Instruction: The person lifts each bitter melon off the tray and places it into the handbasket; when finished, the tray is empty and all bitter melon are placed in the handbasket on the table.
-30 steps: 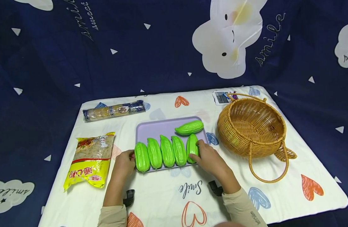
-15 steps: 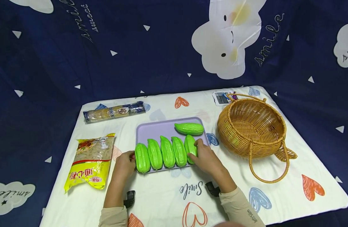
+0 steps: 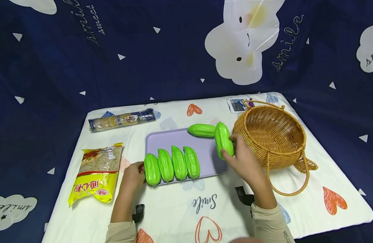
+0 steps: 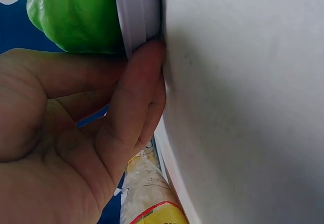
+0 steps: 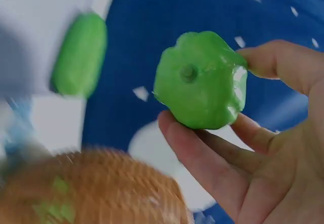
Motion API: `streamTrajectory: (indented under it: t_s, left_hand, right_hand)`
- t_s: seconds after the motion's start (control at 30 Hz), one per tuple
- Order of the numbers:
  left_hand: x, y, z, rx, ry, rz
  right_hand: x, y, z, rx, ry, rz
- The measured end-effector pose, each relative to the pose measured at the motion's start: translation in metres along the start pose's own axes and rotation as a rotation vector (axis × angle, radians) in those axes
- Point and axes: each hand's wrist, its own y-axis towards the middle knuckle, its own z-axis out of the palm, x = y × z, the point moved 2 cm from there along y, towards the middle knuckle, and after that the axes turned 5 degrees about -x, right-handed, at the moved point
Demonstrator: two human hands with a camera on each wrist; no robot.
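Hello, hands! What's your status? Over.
Right hand gripping ridged green gourd aloft. Left hand touching lilac rectangular tray. Possible obstacle: round tan wicker basket alongside.

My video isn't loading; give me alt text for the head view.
The right hand holds a green gourd up near a wicker basket; the left hand touches the left edge of a lilac tray. Four gourds lie side by side on the tray, another gourd crosswise at its back right.

glossy gourds (image 3: 223,139); rough woven wicker basket (image 3: 250,148); smooth matt tray (image 3: 166,138).
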Motion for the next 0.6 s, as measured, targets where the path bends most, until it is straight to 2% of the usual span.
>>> streamTrajectory:
  t_s: [0.17, 0.3, 0.4, 0.6]
  left_hand:
    - [-0.001, 0.0, -0.001, -0.003, 0.003, 0.0]
    - [-0.001, -0.001, -0.001, -0.008, 0.003, 0.003]
    - [-0.001, -0.001, -0.002, -0.013, 0.002, 0.003]
    - [-0.002, -0.002, -0.001, -0.017, 0.005, 0.006]
  right_hand:
    - [-0.012, 0.009, -0.042, -0.227, 0.003, 0.078]
    - [-0.027, 0.015, -0.06, -0.352, -0.05, 0.165]
    - [-0.039, 0.018, -0.064, -0.364, -0.104, 0.211]
    - [-0.059, 0.021, -0.059, -0.292, -0.187, 0.272]
